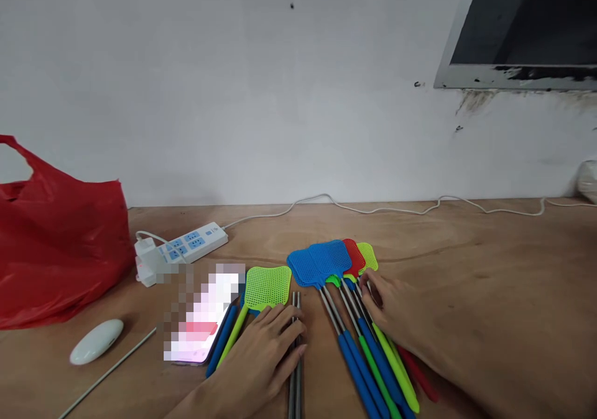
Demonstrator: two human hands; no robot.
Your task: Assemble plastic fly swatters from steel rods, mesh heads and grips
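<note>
You are resting your left hand (265, 347), fingers flat together, on two bare steel rods (295, 389) running toward you; your right hand (396, 310), fingers loosely apart, is touching the fanned coloured plastic fly swatters (326, 260) just rightward.

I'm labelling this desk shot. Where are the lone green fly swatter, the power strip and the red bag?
lone green fly swatter (267, 287): head view, mesh head.
power strip (192, 243): head view, socket face.
red bag (56, 251): head view, front side.
</note>
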